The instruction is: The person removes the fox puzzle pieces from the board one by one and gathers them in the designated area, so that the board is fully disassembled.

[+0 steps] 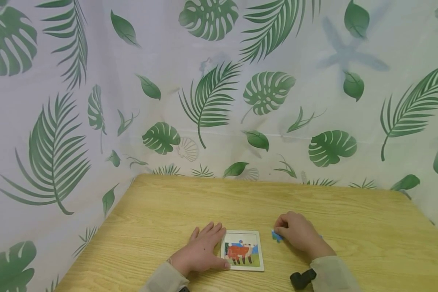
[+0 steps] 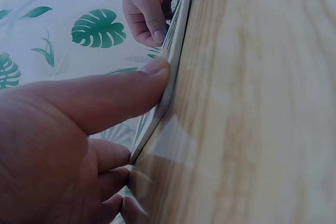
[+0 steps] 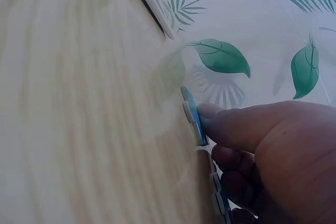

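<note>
In the head view, a white-framed jigsaw puzzle board (image 1: 260, 251) lies on the table, its picture a red-and-white cow on grass under blue. My left hand (image 1: 203, 250) rests at its left side with fingers extended along that edge. The left thumb (image 2: 128, 90) presses on the frame's near rim in the left wrist view. To the right of the board, my right hand (image 1: 298, 232) pinches a blue-and-green puzzle piece (image 1: 276, 235) low over the table. The right wrist view shows the thumb against this piece (image 3: 193, 116); whether it touches the tabletop I cannot tell.
Another blue piece (image 3: 219, 198) lies on the table under the right hand, mostly hidden. The light wooden table (image 1: 204, 198) ends at a leaf-patterned curtain (image 1: 219, 101) behind and to the left. A black device (image 1: 302, 280) sits by the right sleeve.
</note>
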`<action>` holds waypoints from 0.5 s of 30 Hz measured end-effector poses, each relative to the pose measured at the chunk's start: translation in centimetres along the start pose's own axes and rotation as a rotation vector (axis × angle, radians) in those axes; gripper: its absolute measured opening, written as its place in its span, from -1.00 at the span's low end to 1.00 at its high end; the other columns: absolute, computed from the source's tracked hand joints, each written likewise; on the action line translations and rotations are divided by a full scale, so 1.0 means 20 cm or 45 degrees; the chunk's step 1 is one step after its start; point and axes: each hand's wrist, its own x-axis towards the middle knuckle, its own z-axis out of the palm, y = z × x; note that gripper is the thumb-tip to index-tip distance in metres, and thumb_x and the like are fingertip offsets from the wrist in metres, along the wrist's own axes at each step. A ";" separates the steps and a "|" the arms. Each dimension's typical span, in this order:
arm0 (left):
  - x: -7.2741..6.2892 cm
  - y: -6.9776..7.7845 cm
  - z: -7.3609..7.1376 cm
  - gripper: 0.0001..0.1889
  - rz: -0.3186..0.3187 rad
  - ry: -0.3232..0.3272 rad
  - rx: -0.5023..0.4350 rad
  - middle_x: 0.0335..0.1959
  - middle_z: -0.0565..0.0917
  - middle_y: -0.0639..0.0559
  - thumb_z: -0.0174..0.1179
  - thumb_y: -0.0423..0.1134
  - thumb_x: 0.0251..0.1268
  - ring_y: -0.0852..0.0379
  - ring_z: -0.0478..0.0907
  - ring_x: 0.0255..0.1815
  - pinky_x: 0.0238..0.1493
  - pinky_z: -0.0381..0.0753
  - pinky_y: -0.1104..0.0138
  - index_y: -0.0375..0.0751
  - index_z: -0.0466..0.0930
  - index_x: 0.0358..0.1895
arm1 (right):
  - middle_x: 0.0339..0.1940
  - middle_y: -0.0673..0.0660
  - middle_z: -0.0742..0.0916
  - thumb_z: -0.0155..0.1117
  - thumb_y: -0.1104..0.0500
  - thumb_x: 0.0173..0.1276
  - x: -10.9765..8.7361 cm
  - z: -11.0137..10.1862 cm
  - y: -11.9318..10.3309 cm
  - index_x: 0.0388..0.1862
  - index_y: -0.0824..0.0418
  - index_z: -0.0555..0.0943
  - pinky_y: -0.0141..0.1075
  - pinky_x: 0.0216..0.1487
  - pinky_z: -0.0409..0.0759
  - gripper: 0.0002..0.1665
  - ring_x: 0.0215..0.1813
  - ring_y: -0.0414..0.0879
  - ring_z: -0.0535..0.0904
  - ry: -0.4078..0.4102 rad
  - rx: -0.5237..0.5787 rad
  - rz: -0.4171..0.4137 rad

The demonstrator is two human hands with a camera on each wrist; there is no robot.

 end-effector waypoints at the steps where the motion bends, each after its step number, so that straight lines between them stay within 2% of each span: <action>1: 0.00 0.00 0.00 0.01 0.000 0.001 0.003 0.63 0.09 -0.05 0.42 0.21 0.16 -0.08 -0.13 0.65 0.50 -0.29 -0.23 -0.13 0.16 0.60 | -0.34 -0.05 0.60 0.37 0.15 0.40 0.00 0.00 0.00 -0.38 0.01 0.67 -0.10 -0.15 0.51 -0.88 -0.29 -0.15 0.48 0.002 0.002 -0.001; 15: 0.00 0.00 0.00 0.01 0.008 0.005 -0.001 0.63 0.10 -0.05 0.42 0.20 0.16 -0.09 -0.13 0.65 0.50 -0.29 -0.24 -0.12 0.16 0.61 | -0.31 -0.07 0.65 0.31 0.15 0.44 -0.01 -0.01 0.00 -0.34 -0.01 0.70 -0.07 -0.10 0.53 -0.87 -0.25 -0.16 0.52 0.043 0.015 -0.026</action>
